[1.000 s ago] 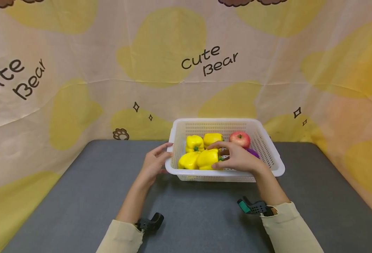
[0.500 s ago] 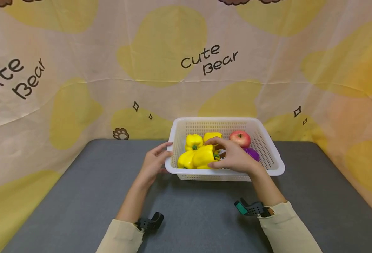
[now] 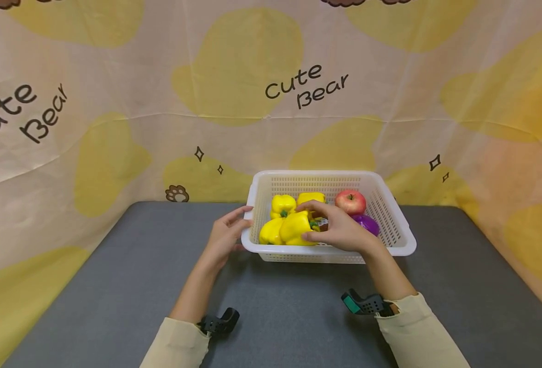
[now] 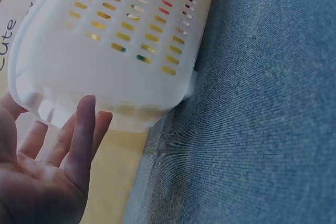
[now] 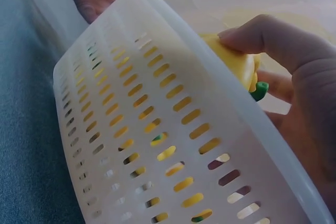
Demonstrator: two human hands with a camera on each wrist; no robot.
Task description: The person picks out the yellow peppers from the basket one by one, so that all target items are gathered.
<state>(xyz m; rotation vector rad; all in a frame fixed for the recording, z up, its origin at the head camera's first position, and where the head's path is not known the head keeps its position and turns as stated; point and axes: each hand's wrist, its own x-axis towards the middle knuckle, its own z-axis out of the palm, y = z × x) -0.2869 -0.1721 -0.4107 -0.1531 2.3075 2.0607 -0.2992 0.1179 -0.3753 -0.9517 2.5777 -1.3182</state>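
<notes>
A white slotted plastic basket (image 3: 328, 250) stands on the grey table. At its left end my left hand (image 3: 222, 236) holds the rim, with fingertips against the wall in the left wrist view. Over the basket's front half, my right hand (image 3: 342, 230) grips a yellow bell pepper (image 3: 295, 229), thumb on the near side and fingers on the far side; its green stem points right, towards the palm. This pepper lies against another yellow pepper (image 3: 271, 232) at the front left. Two more, a left yellow pepper (image 3: 282, 205) and a right yellow pepper (image 3: 311, 198), lie behind.
A red apple (image 3: 351, 202) sits at the basket's back right, with a glossy purple rounded thing (image 3: 366, 224) in front, partly hidden by my right hand. The grey table (image 3: 289, 306) extends around the basket; a printed cloth (image 3: 225, 76) hangs behind.
My right hand and the pepper in its grip have shifted slightly left, up to the front-left pepper. More of the purple thing shows now. The left hand stays on the rim.
</notes>
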